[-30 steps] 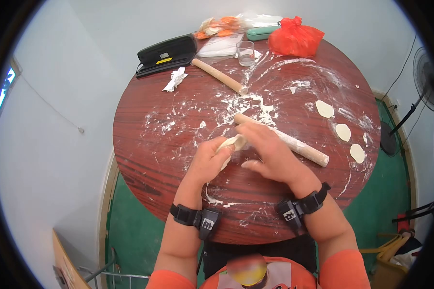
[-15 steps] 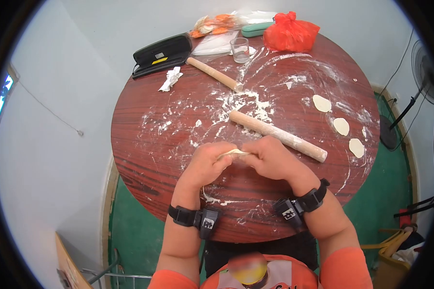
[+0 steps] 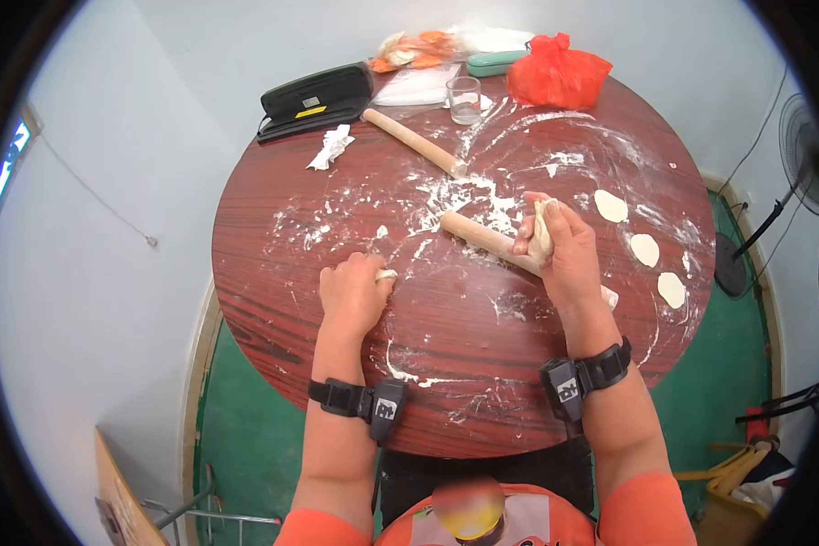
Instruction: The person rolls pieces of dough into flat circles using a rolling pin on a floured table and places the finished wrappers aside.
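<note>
My right hand (image 3: 564, 255) is closed around a soft, pale dough wrapper (image 3: 542, 232), raised over the wooden rolling pin (image 3: 496, 244). My left hand (image 3: 353, 293) is curled on a small dough lump (image 3: 387, 274) against the floury, red wood-grain surface (image 3: 273, 273). I can read no writing.

A second rolling pin (image 3: 415, 143) lies toward the far side of the round table (image 3: 273, 273), with a glass (image 3: 464, 99) just beyond its end. A black case (image 3: 316, 98) sits at the far left edge, crumpled paper (image 3: 333, 147) near it. A red bag (image 3: 558, 75) and what may be food packets (image 3: 409, 47) line the back. Three dough discs (image 3: 645, 248) lie at the right.
</note>
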The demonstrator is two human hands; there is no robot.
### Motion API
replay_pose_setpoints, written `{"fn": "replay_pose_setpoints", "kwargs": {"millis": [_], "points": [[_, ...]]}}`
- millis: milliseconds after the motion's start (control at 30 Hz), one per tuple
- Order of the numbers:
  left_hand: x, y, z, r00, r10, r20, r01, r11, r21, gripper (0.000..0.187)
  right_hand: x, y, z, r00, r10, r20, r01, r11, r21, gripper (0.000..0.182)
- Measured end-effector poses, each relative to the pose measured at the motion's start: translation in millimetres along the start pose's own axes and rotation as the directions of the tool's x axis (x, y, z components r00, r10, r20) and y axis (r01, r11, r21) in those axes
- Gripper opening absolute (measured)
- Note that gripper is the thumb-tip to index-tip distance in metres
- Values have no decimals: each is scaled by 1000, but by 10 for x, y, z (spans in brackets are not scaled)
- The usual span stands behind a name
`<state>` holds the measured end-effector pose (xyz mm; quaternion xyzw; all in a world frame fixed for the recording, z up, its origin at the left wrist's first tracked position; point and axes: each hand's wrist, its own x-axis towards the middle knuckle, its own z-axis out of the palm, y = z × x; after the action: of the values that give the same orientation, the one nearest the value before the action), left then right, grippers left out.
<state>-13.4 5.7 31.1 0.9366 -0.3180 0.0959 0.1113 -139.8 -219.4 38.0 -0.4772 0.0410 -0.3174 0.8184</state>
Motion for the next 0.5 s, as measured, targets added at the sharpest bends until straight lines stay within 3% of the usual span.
{"fn": "replay_pose_setpoints", "kwargs": {"millis": [167,267,333,500], "points": [[-64,-39,-48,994,92,-67,-91,996,26,28,-56,53,73,999,38,24,-37,999,-30,30],[-75,-95,-103,990,113,-82,-120,990,-78,27,-41,105,40,991,55,120,-49,997,-55,28],[-65,-104,-177,999,50,-17,-52,990,-133,21,-46,104,58,995,57,83,-51,997,-64,28],[-47,-72,-140,994,104,-40,-108,988,-113,17,-3,110,59,998,69,-16,-69,997,-45,33]]}}
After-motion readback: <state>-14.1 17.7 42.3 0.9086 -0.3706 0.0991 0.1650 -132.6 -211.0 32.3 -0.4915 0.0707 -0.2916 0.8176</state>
